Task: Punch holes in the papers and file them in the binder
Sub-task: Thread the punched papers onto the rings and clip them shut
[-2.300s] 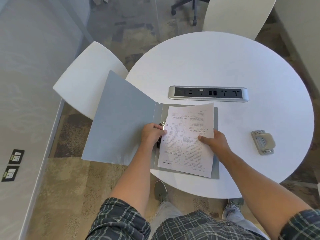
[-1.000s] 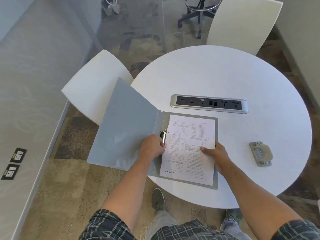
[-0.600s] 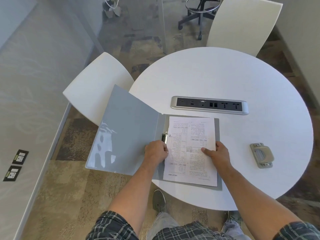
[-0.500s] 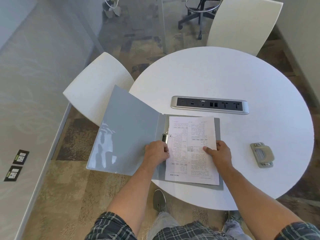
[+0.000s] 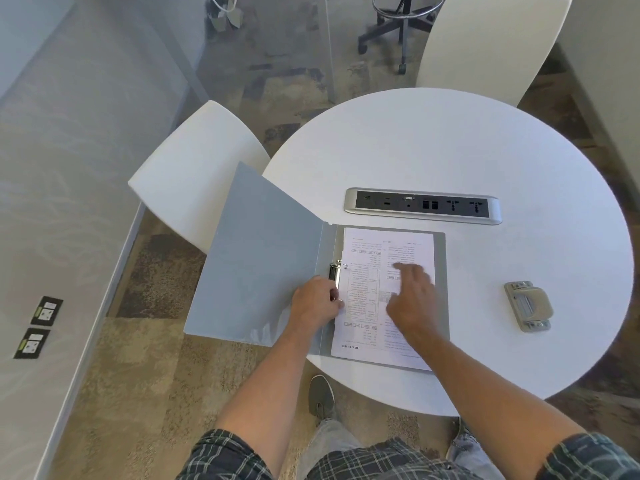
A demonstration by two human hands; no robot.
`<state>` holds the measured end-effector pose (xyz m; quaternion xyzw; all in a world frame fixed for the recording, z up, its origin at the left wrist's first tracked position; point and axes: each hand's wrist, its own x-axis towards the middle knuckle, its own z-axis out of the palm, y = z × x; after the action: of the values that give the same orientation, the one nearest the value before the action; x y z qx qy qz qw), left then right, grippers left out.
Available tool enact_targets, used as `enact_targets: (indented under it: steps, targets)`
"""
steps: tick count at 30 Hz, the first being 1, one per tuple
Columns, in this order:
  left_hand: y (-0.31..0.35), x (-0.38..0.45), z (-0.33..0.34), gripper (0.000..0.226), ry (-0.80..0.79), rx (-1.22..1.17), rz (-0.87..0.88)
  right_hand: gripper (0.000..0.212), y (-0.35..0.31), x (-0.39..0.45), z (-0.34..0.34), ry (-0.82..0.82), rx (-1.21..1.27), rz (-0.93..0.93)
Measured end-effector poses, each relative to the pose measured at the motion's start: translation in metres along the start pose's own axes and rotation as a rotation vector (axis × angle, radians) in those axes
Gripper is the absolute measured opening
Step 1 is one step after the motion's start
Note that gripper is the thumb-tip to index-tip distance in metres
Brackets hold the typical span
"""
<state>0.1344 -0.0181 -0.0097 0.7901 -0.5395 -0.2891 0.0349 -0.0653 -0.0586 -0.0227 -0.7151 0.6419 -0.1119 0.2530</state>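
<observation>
A grey binder (image 5: pixel 263 258) lies open at the near left edge of the round white table (image 5: pixel 450 150), its front cover hanging out past the rim. Printed papers (image 5: pixel 367 268) lie flat on its right half, threaded on the metal ring mechanism (image 5: pixel 335 270) by the spine. My left hand (image 5: pixel 317 301) is closed around the lower part of that mechanism. My right hand (image 5: pixel 412 299) hovers over the middle of the papers with fingers spread, blurred by motion. A beige hole punch (image 5: pixel 528 305) sits on the table to the right of the binder.
A silver power and data socket strip (image 5: pixel 422 205) is set into the table just beyond the binder. White chairs stand at the left (image 5: pixel 194 168) and at the far right (image 5: pixel 485 46). A wheeled stool base (image 5: pixel 398 26) is on the carpet behind.
My right hand has lifted off the papers' right edge and swung left over their middle, fingers opening. The left hand stays on the ring mechanism. The papers lie squarer in the binder.
</observation>
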Motion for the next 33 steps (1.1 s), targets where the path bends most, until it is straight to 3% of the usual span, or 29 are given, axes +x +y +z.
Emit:
enact_targets:
  steps: [3,6,10,21,26,33]
  targets:
    - [-0.002,-0.003,0.001,0.024,0.036,-0.048,-0.041,0.06,-0.022,0.0,0.01,-0.225,0.002,-0.18]
    - [-0.003,-0.007,0.002,0.028,0.045,-0.094,-0.074,0.071,-0.037,0.007,0.019,-0.421,-0.111,-0.276]
    - [-0.006,-0.012,0.005,0.03,0.033,-0.107,-0.105,0.082,-0.041,0.022,0.027,-0.564,-0.334,-0.342]
    - [-0.007,-0.018,0.009,0.012,0.037,-0.089,-0.087,0.09,-0.052,0.037,0.036,-0.521,-0.599,-0.449]
    - [-0.008,-0.02,0.005,0.01,0.05,-0.065,-0.084,0.099,-0.051,0.036,0.04,-0.484,-0.505,-0.375]
    - [-0.005,-0.024,-0.002,0.011,0.063,-0.077,-0.124,0.089,-0.05,0.035,0.037,-0.516,-0.411,-0.347]
